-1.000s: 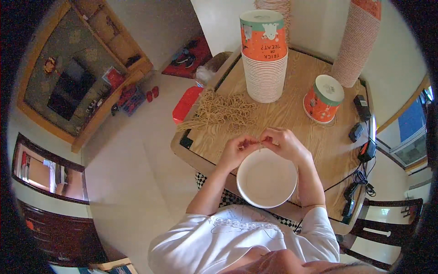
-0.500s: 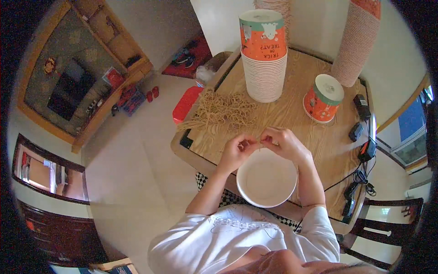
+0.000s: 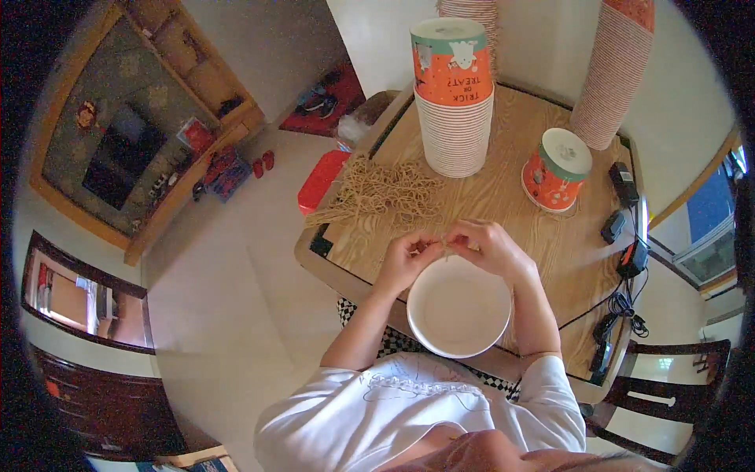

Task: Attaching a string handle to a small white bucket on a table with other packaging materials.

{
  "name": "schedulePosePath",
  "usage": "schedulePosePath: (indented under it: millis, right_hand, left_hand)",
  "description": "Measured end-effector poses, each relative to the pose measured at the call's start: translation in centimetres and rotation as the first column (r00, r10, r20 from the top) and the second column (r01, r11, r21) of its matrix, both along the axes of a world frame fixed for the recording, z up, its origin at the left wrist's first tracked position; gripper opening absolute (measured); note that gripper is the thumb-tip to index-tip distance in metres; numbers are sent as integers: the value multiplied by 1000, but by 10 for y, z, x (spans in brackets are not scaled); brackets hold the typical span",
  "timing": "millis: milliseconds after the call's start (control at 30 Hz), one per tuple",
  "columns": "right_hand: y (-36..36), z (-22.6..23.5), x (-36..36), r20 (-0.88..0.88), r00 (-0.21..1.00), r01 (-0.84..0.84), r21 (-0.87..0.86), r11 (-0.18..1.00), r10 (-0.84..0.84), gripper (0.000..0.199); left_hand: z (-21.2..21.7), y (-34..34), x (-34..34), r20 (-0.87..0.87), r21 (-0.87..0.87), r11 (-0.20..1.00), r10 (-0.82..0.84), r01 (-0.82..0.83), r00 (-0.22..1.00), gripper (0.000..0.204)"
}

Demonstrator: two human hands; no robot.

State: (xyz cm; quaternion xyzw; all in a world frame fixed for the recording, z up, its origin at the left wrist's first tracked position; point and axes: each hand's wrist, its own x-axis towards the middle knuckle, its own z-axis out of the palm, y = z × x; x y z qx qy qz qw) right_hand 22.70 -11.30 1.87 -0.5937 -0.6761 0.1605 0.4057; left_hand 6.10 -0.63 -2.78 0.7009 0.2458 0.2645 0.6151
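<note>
A paper tub (image 3: 460, 311) with a white inside is at the table's near edge, its mouth facing up at me. At its far rim, my left hand (image 3: 405, 263) and my right hand (image 3: 489, 245) meet with fingertips pinched. Between them shows a short bit of tan twine (image 3: 446, 249), partly covered by the fingers. Beyond my left hand lies a loose, tangled heap of the same twine (image 3: 385, 193). One orange and green paper tub (image 3: 557, 173) stands upside down farther right, with some twine around its base.
A stack of upturned tubs (image 3: 454, 130) rises from the wooden table (image 3: 511, 204), with a taller stack (image 3: 613, 82) at the back right. Black adapters (image 3: 624, 185) and cables (image 3: 617, 315) line the right edge. A red lid-like object (image 3: 321, 182) is beside the table's left edge.
Both hands stay at the tub's far rim, with only a slight shift of the fingers. The right fingertips have moved a little left, closer to the left ones.
</note>
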Motion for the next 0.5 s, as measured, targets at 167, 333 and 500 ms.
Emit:
schedulePosePath:
  millis: [167,333,500]
  right_hand:
    - [1,-2,1,27,1000,-1,5,1000,1,11]
    - [0,0,0,37,999,-2,-5,1000,2,11]
    - [1,-3,0,27,1000,-2,2,1000,2,11]
  left_hand:
    - [-8,1,2,43,41,999,7,-9,999,10]
    - [2,-3,0,7,112,993,-37,36,999,12]
    - [3,-3,-1,-123,133,990,-24,41,992,17]
